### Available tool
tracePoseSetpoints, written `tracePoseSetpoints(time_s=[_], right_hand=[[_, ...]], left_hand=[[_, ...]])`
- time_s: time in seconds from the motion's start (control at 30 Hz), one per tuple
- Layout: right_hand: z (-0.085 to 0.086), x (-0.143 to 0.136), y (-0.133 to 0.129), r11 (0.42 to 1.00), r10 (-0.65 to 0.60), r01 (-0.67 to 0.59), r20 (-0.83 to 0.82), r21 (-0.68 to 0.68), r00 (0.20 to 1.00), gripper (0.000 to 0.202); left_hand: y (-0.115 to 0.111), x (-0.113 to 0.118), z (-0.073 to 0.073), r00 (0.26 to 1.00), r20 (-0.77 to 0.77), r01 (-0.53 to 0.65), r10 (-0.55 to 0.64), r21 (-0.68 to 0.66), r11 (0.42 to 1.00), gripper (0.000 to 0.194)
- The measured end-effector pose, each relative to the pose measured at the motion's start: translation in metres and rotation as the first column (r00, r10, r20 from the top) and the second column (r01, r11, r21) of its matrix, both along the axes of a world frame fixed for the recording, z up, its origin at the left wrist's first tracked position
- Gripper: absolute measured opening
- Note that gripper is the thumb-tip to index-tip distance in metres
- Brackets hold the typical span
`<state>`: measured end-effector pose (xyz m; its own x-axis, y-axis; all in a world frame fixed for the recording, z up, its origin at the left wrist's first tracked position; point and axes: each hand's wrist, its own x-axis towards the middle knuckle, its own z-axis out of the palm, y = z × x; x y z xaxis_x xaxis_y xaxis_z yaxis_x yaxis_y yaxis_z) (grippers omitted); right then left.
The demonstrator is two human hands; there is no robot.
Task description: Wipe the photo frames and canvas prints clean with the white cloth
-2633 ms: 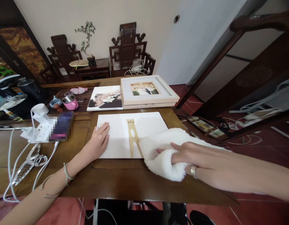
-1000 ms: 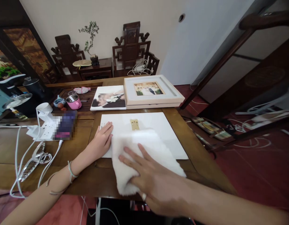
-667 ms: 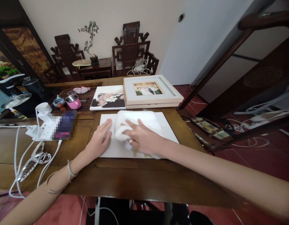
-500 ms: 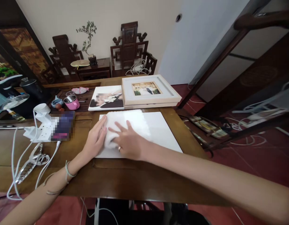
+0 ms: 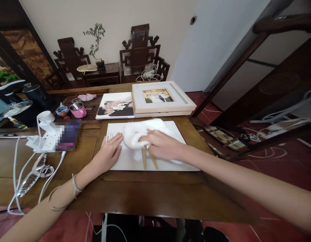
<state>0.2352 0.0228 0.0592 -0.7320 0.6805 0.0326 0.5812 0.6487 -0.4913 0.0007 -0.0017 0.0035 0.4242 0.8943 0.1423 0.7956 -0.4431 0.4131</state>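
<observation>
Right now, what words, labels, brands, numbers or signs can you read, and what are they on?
No text is readable.
White panel: small dark print at its left edge, near the left hand, too small to read.
Dark item beside the white power strip: pixelated, nothing readable.
</observation>
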Motion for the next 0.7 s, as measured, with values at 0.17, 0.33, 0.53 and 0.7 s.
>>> tracePoseSetpoints(time_s=[0.17, 0.33, 0.53, 0.7], right_hand=[[-0.003, -0.031, 0.037, 0.992, -0.127, 0.123, -0.132, -0.036, 0.983, 0.031], [0.010, -0.082, 0.056, 0.997, -0.059, 0.052, -0.133, -0.054, 0.989, 0.027], [0.023, -0.066, 0.068, 0.978, -0.168, 0.161, -0.048, -0.132, 0.985, 0.016], [0.020, 0.018, 0.068, 0.936, -0.321, 0.314, -0.018, -0.162, 0.947, 0.023]], left_hand=[[-0.001, 0.000, -0.002, 0.999, -0.047, 0.005, -0.004, 0.020, 1.000, 0.045], [-0.001, 0.000, 0.001, 0.999, -0.030, 0.032, -0.030, 0.066, 0.997, 0.043], [-0.001, -0.002, 0.000, 0.999, -0.043, 0.008, -0.007, 0.019, 1.000, 0.043], [-0.003, -0.002, 0.000, 0.999, -0.047, 0.008, -0.008, -0.014, 1.000, 0.044]])
